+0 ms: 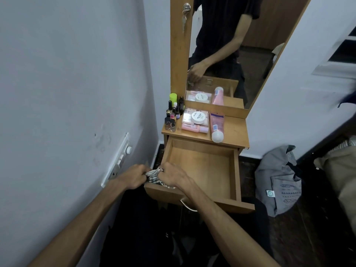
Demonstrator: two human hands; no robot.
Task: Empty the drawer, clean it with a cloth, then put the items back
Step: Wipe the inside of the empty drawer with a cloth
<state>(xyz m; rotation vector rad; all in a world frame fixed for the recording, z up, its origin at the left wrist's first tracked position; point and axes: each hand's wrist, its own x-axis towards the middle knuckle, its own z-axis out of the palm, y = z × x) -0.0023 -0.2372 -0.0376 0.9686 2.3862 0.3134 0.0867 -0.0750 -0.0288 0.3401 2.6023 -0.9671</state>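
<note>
at the front left corner of the open drawer (200,166), both your hands meet on 1 bunched striped cloth (155,177). your left hand (133,176) sits just outside the drawer's left wall, its grip curled tight onto the cloth's left end. your right hand (173,177) rests over the drawer's front edge, its grip pressed closed on the cloth's right side, knuckles up. the cloth lies bunched between the 2 hands, over the corner where the left wall meets the front panel.

the drawer is pulled well out and its wooden floor shows bare. a metal handle (187,206) curves below the front panel, partly behind your right forearm.

above the drawer, on the wooden surface (235,130), stand a cluster of small nail polish bottles (172,116) at the left, with a lime-capped bottle (173,97) at the back. beside them lies a pink case (194,124) with a white round jar (198,117) resting on top. just right of that, a pink tube (216,128) lies with its white cap toward you. the mirror (227,54) rises behind them. a grey bag (279,180) sits on the floor to the right.
</note>
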